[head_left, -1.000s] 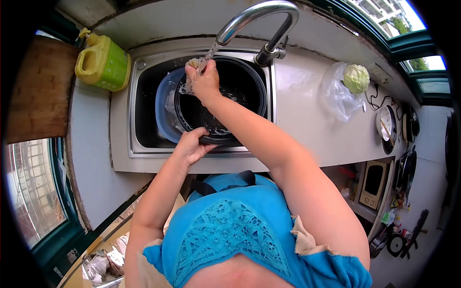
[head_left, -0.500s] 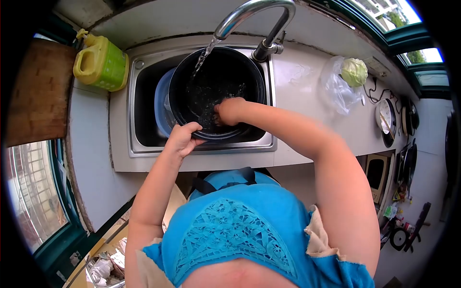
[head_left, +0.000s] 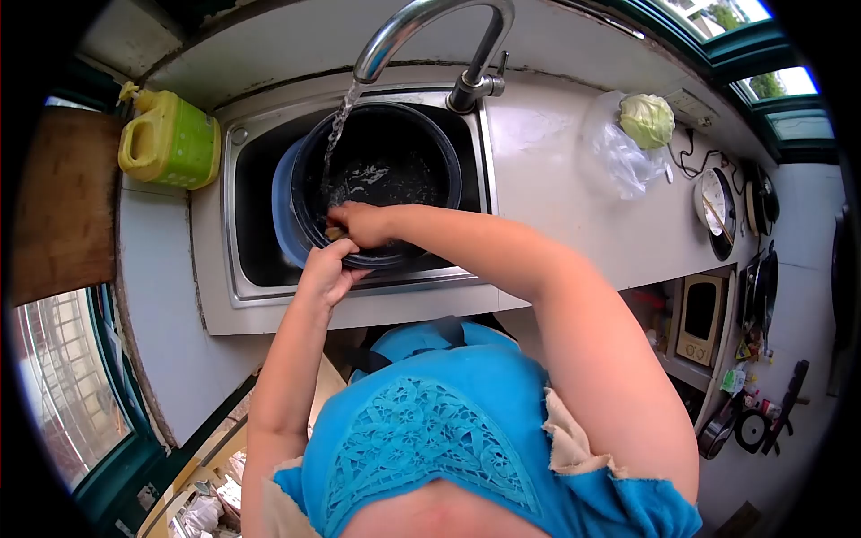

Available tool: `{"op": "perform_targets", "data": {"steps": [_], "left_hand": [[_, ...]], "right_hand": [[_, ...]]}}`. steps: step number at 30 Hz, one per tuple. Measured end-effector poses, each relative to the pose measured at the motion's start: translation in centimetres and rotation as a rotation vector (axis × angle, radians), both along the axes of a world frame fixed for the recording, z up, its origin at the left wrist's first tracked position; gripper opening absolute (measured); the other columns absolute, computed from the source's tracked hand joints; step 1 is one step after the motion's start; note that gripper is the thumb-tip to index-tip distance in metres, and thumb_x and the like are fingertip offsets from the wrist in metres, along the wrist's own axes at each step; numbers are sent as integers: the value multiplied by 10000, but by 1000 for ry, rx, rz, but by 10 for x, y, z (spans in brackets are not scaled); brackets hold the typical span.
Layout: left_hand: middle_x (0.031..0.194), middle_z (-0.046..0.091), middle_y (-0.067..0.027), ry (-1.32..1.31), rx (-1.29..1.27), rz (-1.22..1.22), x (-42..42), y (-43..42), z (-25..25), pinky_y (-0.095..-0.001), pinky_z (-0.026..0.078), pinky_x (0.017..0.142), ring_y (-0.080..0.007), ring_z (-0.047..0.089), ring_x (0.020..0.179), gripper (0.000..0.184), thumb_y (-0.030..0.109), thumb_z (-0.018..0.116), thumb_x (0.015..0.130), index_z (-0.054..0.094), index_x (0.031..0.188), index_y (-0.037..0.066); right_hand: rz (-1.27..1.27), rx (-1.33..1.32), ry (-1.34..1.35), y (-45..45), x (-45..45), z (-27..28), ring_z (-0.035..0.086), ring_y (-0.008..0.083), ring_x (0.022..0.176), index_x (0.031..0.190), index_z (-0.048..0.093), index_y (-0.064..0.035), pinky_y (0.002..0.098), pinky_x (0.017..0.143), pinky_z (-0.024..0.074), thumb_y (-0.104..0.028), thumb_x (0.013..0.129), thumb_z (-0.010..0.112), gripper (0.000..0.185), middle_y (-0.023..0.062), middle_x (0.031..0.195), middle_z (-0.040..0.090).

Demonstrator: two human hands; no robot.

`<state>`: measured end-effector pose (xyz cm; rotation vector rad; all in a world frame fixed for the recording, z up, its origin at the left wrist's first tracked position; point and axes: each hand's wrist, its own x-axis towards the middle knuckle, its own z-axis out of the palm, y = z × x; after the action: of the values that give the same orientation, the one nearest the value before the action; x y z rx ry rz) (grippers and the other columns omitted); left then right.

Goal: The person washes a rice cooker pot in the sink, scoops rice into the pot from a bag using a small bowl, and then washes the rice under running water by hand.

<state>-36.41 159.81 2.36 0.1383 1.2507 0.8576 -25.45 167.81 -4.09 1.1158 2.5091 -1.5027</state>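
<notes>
A round black pot (head_left: 395,170) sits tilted in the sink under running water (head_left: 339,125). My left hand (head_left: 330,269) grips its near rim, thumb over the edge. Inside, against the near left wall, my right hand (head_left: 360,224) is closed on a small yellowish-tan scrubber (head_left: 335,232), mostly covered by the fingers. Some foam and water show on the pot's bottom. A blue basin (head_left: 289,211) is partly hidden beneath the pot's left side.
The curved faucet (head_left: 430,27) arches over the sink (head_left: 231,224). A yellow-green jug (head_left: 170,139) stands at the left. On the right counter are a cabbage (head_left: 646,121), a plastic bag (head_left: 619,161) and a bowl with chopsticks (head_left: 713,206).
My right hand went from under the stream down into the pot's near right side, then left along the wall. The pot tilted and shifted; my left hand stays on its rim.
</notes>
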Motion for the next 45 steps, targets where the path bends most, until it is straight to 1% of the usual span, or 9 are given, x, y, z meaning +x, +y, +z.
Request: {"op": "perform_targets", "data": {"steps": [3,9,13,17,22,30,37,38,45], "left_hand": [[923,605,-175,39,-8,12,-17,-5,-10,-461,562,725,-292,627,821,135,-4,539,788,559,893,-86],[966,582,-154,-28,-8,-28,-8,-9,-6,-463,565,725,-292,626,839,234,-21,512,778,511,1008,-62],[954,584,-158,-56,-5,-9,-1,-1,13,-434,570,719,-281,626,838,191,-13,514,789,530,974,-59],[946,589,-165,-70,-42,-23,-2,0,2,-436,570,726,-286,631,836,177,-13,515,787,531,953,-73],[930,597,-178,-70,-53,-47,-2,-11,3,-450,566,745,-297,635,848,174,-7,519,783,532,932,-96],[1021,566,-215,-164,-54,128,-22,-5,-4,-509,548,777,-340,610,900,270,-60,505,756,489,1022,-100],[1130,487,-207,-73,27,203,-21,12,-20,-569,529,752,-366,582,951,635,-85,494,717,283,1285,106],[1026,553,-199,5,52,204,-12,11,-11,-517,532,765,-335,591,912,295,-69,506,733,506,1028,-72],[1100,533,-166,-105,62,-2,-10,12,-31,-518,548,737,-340,605,936,555,-70,506,751,364,1249,132]], "right_hand": [[377,-75,-253,8,43,17,443,355,1174,1175,559,-156,438,974,378,-350,834,582,394,184,1224,498],[284,1199,-459,59,70,18,476,226,965,826,714,-223,367,777,402,-264,781,540,185,62,1043,546],[-253,826,26,73,23,11,536,347,970,895,651,-108,402,801,464,-101,723,553,198,157,1060,556],[162,517,90,35,-7,5,525,344,1045,930,639,-106,427,853,457,-106,737,554,210,166,1061,562],[989,1185,125,46,-2,39,522,223,999,740,669,-104,351,858,405,-209,726,551,158,28,990,590],[657,1725,-153,102,52,65,520,195,924,871,671,-49,321,912,331,-170,742,511,239,58,882,590],[379,647,-748,24,52,76,568,277,978,1004,659,-138,386,812,414,-255,821,496,271,107,989,633],[379,461,-712,15,46,75,612,277,999,1054,653,-110,396,823,471,-223,818,487,310,123,1032,657],[-607,-453,211,-29,1,31,565,285,1064,1214,534,-138,369,893,438,-303,912,442,357,146,1143,596]]}}
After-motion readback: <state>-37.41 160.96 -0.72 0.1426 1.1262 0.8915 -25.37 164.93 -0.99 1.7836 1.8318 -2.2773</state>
